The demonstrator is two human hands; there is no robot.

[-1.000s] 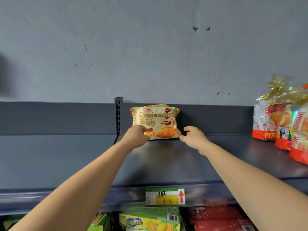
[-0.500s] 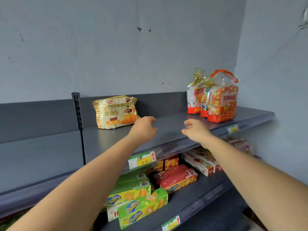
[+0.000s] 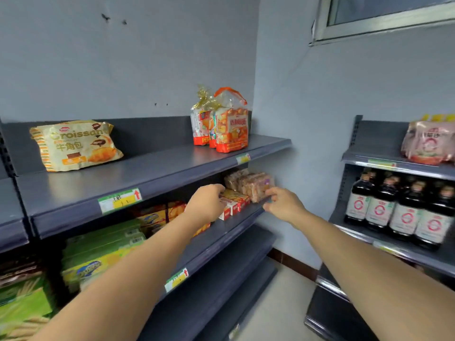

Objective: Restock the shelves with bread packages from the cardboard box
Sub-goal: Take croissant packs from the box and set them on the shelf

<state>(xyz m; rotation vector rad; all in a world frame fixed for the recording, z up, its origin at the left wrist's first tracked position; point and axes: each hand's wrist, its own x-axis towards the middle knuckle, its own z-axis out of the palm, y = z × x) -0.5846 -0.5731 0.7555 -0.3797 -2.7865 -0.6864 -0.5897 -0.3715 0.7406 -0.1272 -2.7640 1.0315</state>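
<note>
A: where's the cam on this one?
B: strapped to the person's head, wide-angle, looking forward and slightly down into the room corner. Left hand (image 3: 206, 201) and right hand (image 3: 285, 205) stretch out mid-frame, so the shelves (image 3: 172, 166) sit close in front. Second rack (image 3: 374, 148) pokes in on the right.

yellow-cream plastic croissant pack (image 3: 76, 145): sealed, leaning back against back panel, left part of dark grey metal top shelf (image 3: 160, 168) | clear orange-printed bread bags (image 3: 222, 126): upright, clustered at its right end | clear-wrapped brown bread packs (image 3: 248, 184): shelf below, right end
</note>
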